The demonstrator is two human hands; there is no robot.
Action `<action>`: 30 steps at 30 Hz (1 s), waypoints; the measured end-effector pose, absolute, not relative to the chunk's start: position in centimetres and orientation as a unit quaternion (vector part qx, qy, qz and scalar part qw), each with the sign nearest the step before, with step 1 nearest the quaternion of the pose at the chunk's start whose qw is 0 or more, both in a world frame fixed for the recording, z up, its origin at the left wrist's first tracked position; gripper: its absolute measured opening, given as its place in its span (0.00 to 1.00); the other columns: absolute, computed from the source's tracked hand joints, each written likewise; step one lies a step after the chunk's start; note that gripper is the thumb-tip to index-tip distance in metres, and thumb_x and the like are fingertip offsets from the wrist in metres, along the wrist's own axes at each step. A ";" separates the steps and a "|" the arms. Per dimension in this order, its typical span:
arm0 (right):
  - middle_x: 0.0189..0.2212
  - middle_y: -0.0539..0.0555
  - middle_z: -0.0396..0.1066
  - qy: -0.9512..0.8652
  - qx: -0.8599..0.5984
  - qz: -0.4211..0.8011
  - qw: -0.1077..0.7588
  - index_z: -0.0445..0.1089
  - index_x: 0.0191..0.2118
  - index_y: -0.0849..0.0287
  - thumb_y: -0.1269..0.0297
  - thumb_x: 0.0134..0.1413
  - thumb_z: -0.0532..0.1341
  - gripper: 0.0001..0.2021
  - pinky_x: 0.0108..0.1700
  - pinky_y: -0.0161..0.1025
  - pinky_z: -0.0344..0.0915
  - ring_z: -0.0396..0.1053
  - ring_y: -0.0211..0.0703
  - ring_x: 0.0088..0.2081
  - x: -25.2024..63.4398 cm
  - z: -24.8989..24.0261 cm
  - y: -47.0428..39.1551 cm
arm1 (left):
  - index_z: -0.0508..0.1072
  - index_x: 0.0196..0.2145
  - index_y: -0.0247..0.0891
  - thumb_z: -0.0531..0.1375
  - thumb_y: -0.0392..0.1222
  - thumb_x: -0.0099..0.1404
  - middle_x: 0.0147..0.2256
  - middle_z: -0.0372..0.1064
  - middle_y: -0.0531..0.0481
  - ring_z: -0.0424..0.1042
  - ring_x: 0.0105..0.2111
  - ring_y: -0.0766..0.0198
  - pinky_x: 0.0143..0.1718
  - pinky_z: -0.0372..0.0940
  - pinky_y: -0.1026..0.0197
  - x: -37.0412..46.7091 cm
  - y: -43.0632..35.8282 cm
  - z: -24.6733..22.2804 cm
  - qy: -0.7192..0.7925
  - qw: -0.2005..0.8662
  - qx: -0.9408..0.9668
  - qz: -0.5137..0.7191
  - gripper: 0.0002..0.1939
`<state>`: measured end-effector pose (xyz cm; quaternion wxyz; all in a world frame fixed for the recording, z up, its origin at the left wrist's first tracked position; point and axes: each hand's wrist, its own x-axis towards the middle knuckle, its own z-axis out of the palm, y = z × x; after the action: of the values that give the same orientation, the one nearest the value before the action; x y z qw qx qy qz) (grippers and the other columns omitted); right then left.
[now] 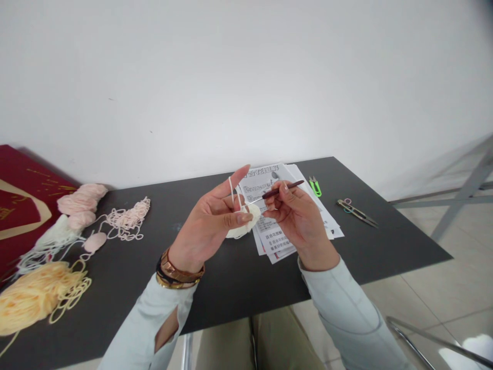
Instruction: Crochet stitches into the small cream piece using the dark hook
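We grip a hook (283,189) in our right hand (299,213) and white yarn (231,190) in our left hand (206,221), near papers (275,231).

Slanting, butt toward two o'clock, thin metal shaft toward eight: brown-handled hook (271,193). At shaft's six o'clock: cream yarn (254,217), rounded, partly hidden; strand (231,188) looped toward eleven.

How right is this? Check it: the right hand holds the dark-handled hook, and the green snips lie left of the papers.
The side is wrong: the green snips lie right of the papers, as the head view shows. The right hand does hold the dark-handled hook.
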<state>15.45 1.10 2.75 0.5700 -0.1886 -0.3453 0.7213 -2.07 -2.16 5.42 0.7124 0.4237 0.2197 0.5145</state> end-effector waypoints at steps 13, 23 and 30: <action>0.24 0.47 0.78 -0.372 -0.180 0.696 0.587 0.75 0.33 0.59 0.60 0.50 0.71 0.09 0.29 0.30 0.79 0.74 0.32 0.24 15.4 2.9 0.8 | 0.68 0.60 0.48 0.65 0.24 0.58 0.26 0.71 0.56 0.68 0.29 0.72 0.35 0.63 0.70 -2.0 -2.2 5.5 0.219 0.713 0.424 0.514 0.35; 0.26 0.47 0.78 -0.389 -0.174 0.688 0.588 0.74 0.33 0.58 0.60 0.50 0.70 0.08 0.30 0.30 0.79 0.74 0.32 0.25 15.4 2.9 0.7 | 0.68 0.59 0.48 0.68 0.28 0.56 0.25 0.66 0.57 0.65 0.28 0.72 0.33 0.61 0.69 -2.0 -2.4 5.5 0.233 0.702 0.434 0.514 0.35; 0.27 0.47 0.78 -0.390 -0.166 0.693 0.584 0.74 0.33 0.58 0.61 0.51 0.70 0.08 0.31 0.30 0.79 0.75 0.32 0.26 15.7 3.0 0.7 | 0.71 0.57 0.49 0.69 0.29 0.55 0.24 0.65 0.56 0.63 0.28 0.71 0.32 0.60 0.67 -2.2 -2.4 5.8 0.229 0.709 0.439 0.502 0.34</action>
<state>15.74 0.69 3.03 0.5837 -0.1657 -0.3901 0.6925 -2.16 -2.40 5.80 0.7093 0.4387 0.2291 0.5020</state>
